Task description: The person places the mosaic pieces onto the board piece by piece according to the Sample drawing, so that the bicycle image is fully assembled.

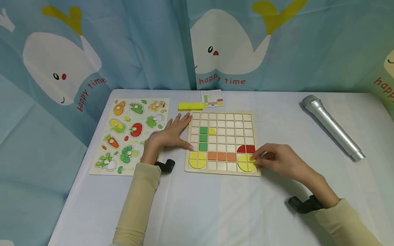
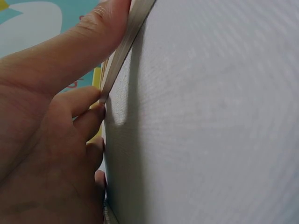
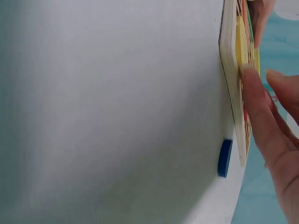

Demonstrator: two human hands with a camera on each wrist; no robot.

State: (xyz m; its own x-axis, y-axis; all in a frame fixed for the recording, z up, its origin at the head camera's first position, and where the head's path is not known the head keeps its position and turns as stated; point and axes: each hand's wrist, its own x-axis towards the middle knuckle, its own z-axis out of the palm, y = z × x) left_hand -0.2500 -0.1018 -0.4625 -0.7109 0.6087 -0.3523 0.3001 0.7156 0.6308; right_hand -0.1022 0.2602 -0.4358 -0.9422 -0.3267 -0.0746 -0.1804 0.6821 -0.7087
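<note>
A wooden grid board point(image 1: 222, 122) lies flat on the white table. Colored tiles sit in its cells: a green column point(image 1: 203, 138), an orange row point(image 1: 222, 156), two red pieces point(image 1: 245, 148), a yellow quarter point(image 1: 212, 131) and yellow circles point(image 1: 197, 160) of quarter pieces in the lower corners. My left hand point(image 1: 174, 134) rests with fingers spread along the board's left edge, thumb on its rim. At the lower right corner, my right hand point(image 1: 276, 160) touches the right yellow circle point(image 1: 246, 163) with a fingertip; thumb and forefinger stand apart in the right wrist view.
Behind the board lie a yellow block point(image 1: 190, 106) and a small pattern card point(image 1: 215, 94). A vegetable puzzle board point(image 1: 130, 138) is left, partly under my left arm. A silver microphone point(image 1: 334, 128) lies at right. A blue piece point(image 3: 224, 158) sits beside the board.
</note>
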